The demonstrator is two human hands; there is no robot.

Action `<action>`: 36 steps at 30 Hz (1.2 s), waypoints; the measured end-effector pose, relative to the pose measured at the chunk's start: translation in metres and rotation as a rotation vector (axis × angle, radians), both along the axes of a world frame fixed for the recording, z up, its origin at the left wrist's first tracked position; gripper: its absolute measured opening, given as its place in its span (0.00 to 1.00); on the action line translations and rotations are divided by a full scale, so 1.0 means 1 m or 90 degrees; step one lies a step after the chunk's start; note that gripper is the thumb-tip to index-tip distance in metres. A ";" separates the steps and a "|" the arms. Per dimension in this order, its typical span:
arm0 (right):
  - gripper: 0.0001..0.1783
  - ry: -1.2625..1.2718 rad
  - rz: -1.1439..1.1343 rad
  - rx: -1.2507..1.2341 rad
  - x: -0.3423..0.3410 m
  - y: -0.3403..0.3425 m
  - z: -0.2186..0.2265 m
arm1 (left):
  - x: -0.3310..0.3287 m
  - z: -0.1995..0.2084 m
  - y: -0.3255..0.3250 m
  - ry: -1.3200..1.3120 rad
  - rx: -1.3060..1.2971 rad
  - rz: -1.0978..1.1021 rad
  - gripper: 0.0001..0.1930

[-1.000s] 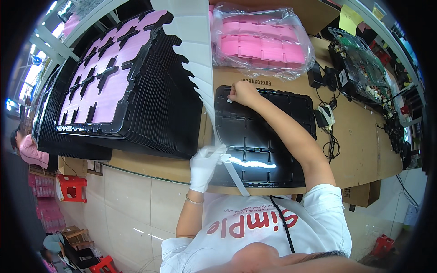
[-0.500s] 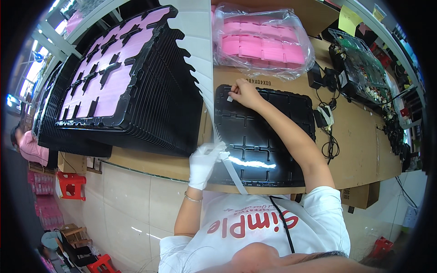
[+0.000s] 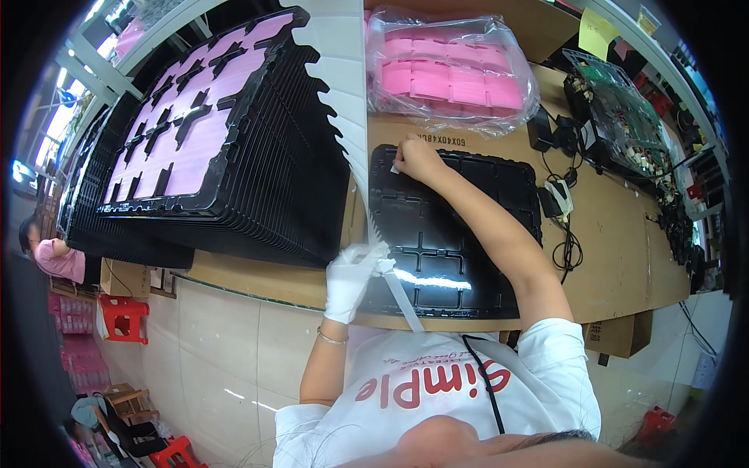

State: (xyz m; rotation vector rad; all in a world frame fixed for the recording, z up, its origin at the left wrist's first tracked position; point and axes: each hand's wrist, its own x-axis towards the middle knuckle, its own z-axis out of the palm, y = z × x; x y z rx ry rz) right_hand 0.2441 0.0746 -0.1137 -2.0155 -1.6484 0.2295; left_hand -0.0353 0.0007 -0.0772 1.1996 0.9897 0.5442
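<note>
Gloved left hand pinching white label strip at near edge of black tray, bare right hand pressing small white label onto tray's far-left corner, tray stack left

A single head-worn fisheye view looks steeply down from above the person's own head onto the black moulded plastic tray lying on the brown cardboard-covered bench, near enough that the tray fills the picture's centre. The person's white shirt lies below the tray at the lower edge; the tall stack of black trays topped with pink sheets lies left of it. Straight bench edges bend toward the dark circular rim.
</note>
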 end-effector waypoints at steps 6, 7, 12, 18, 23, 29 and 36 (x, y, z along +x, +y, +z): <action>0.07 0.006 0.025 -0.003 0.002 -0.002 0.001 | 0.001 0.001 0.000 0.022 0.005 0.002 0.10; 0.07 0.039 0.032 -0.033 0.004 -0.004 0.001 | 0.002 0.002 -0.001 0.026 0.007 0.001 0.10; 0.08 0.174 0.127 0.012 0.006 -0.016 0.006 | 0.001 0.000 -0.001 0.004 0.007 0.014 0.10; 0.08 0.052 0.036 0.062 0.003 -0.010 0.000 | 0.001 0.004 -0.001 0.020 0.015 -0.001 0.10; 0.08 0.019 0.004 0.009 -0.002 -0.004 0.003 | 0.000 0.004 -0.001 0.013 0.007 0.008 0.10; 0.08 -0.021 0.009 0.013 -0.001 -0.004 -0.003 | 0.001 0.005 -0.001 -0.006 -0.006 0.011 0.10; 0.07 -0.004 0.006 -0.005 -0.003 -0.006 0.004 | -0.001 0.004 -0.001 -0.010 -0.009 0.007 0.10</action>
